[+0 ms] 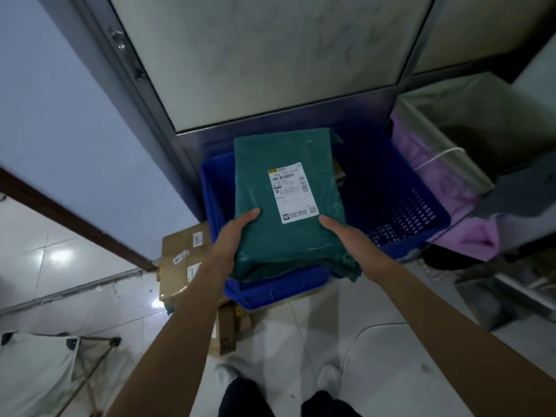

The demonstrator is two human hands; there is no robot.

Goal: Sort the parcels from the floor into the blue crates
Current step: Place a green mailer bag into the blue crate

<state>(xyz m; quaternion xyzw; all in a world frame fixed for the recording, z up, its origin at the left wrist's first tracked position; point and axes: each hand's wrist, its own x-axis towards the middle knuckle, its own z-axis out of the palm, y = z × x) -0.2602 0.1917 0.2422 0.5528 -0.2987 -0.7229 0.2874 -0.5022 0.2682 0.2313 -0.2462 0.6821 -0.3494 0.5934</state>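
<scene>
A green plastic parcel (285, 233) with a white shipping label facing up is held over the blue crate (400, 203). My left hand (231, 239) grips its near left edge, thumb on top. My right hand (349, 239) grips its near right edge, thumb on top as well. The parcel covers the crate's left half. A brown parcel (338, 173) shows inside the crate just past the green parcel's right edge. Brown cardboard parcels (180, 260) lie on the floor left of the crate, and one more cardboard parcel (228, 329) lies in front of it.
A glass door with a metal frame (144, 94) stands behind the crate. To the right stands a bin lined with purple plastic (427, 152). A white bag on a wire rack (39, 368) is at the lower left. The floor is glossy white tile.
</scene>
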